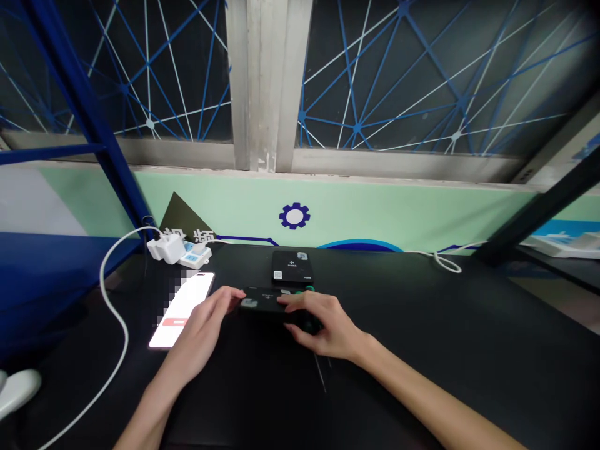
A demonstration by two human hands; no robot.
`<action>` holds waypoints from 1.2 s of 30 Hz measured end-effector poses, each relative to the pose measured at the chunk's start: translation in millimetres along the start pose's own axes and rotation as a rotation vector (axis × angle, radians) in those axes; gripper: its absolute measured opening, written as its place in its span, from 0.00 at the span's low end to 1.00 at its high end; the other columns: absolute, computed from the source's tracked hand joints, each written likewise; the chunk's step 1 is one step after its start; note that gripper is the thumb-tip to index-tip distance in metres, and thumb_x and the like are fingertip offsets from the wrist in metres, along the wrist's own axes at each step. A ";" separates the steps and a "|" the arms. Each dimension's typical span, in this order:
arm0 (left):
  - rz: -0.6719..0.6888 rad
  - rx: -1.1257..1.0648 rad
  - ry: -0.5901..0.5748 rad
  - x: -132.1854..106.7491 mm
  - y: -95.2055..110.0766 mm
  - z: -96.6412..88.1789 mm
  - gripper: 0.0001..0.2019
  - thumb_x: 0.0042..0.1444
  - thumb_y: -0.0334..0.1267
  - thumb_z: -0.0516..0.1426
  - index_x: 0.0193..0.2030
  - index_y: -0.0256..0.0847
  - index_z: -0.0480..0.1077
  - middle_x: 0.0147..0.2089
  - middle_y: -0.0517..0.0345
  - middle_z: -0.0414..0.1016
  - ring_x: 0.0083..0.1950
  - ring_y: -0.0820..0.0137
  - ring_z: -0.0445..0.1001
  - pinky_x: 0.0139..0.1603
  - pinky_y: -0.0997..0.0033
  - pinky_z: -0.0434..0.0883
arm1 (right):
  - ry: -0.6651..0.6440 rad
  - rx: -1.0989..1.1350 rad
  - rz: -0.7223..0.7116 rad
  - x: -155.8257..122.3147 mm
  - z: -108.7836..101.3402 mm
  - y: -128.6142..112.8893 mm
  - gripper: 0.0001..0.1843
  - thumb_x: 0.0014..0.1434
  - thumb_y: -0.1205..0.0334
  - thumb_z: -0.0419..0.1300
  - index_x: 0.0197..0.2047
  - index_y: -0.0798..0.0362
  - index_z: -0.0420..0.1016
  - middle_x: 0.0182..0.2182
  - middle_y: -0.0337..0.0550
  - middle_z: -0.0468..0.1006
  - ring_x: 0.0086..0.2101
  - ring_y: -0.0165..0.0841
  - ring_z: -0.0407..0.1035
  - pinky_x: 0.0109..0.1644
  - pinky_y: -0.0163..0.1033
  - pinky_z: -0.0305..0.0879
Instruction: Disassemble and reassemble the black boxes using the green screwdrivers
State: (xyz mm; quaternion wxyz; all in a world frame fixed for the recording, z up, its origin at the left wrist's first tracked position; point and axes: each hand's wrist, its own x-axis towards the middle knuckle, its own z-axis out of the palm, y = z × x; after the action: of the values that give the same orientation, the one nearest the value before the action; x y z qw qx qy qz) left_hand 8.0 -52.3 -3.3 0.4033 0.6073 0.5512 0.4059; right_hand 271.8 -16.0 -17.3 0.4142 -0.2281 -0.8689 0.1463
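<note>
A flat black box (265,301) with pale labels on its top is tilted a little above the black table, between my two hands. My left hand (206,325) is closed at the box's left end, fingertips on its corner; the thumb is mostly hidden. My right hand (323,322) grips the right end, fingers on top and thumb at the near side. Under and behind the right hand, green bits and a thin metal shaft (321,375) show; the kind of tool is hidden. A second, similar black box (291,267) lies flat just behind.
A phone (182,312) with a bright screen lies left of my left hand. Behind it sits a white power strip (192,255) with a plugged-in adapter (166,249). A white cable (119,312) curves along the left; another cable (445,262) lies at the back right.
</note>
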 end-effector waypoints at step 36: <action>0.143 0.847 0.096 2.0 -12.4 10.7 0.16 0.66 0.47 0.48 0.51 0.42 0.68 0.48 0.50 0.71 0.50 0.58 0.73 0.46 0.60 0.70 | -0.188 -0.113 -0.008 2.1 4.5 7.5 0.09 0.61 0.57 0.67 0.43 0.51 0.81 0.43 0.49 0.80 0.41 0.38 0.74 0.48 0.47 0.70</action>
State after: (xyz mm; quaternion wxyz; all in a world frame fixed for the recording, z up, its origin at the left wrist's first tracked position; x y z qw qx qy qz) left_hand 13.9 -49.9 -18.6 0.0633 0.7363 0.6438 0.1984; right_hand 269.1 -8.8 -22.0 0.3179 -0.2328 -0.9117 0.1160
